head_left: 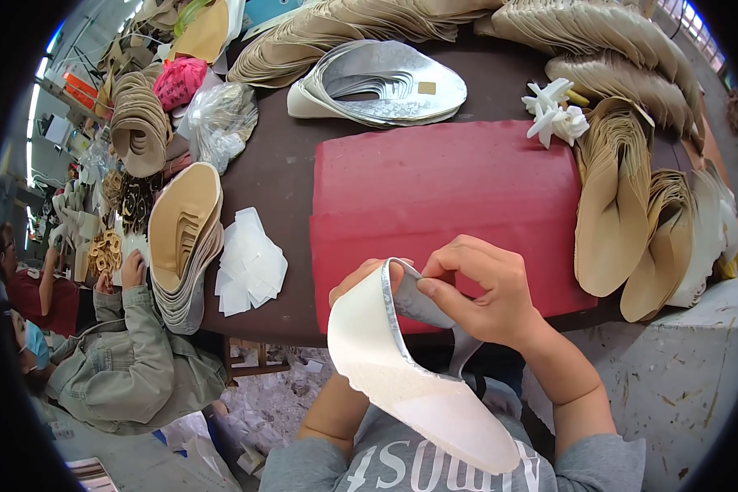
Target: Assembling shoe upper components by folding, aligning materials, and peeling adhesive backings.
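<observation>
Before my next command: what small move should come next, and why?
Probably slide the right hand slightly along the grey edging of the white shoe piece: it pinches the rim, the left hand also holds the piece, and edging continues past the pinch.

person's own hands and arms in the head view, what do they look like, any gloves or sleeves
The right hand is bare, with no glove, ring or bracelet visible. The left hand shows only in part, with no glove on that part; its wrist is hidden. Short grey sleeves leave both forearms bare, with no visible markings.
</observation>
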A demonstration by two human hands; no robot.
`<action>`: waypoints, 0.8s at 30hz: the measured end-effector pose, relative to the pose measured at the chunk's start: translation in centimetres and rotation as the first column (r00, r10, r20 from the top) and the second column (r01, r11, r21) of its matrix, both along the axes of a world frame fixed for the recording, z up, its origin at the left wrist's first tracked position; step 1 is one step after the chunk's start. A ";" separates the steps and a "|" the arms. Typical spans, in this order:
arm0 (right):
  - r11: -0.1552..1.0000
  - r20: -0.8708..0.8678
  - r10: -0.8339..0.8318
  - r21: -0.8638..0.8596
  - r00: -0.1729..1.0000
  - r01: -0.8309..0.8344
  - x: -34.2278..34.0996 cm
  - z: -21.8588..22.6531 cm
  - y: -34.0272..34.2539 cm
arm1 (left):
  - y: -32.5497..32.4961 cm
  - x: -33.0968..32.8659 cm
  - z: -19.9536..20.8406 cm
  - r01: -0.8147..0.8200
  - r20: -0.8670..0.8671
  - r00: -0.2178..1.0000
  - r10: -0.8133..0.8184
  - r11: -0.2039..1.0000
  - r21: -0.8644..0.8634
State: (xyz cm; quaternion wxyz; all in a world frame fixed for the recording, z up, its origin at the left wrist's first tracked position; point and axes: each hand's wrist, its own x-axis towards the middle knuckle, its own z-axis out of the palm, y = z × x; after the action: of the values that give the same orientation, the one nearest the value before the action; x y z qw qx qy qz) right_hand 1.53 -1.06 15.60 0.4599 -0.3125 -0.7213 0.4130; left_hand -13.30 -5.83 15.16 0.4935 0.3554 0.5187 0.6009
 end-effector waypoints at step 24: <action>0.998 0.100 -0.060 0.043 0.993 0.056 -0.2 -0.1 -0.5 | 0.4 0.9 -1.3 -0.200 0.279 0.935 0.221 0.975 -0.100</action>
State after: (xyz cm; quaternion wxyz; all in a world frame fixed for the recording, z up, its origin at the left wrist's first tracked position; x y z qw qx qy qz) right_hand 1.36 -1.55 15.52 0.4406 -0.3444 -0.7425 0.3686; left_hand -12.39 -5.47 13.88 0.5088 0.1891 0.4969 0.6771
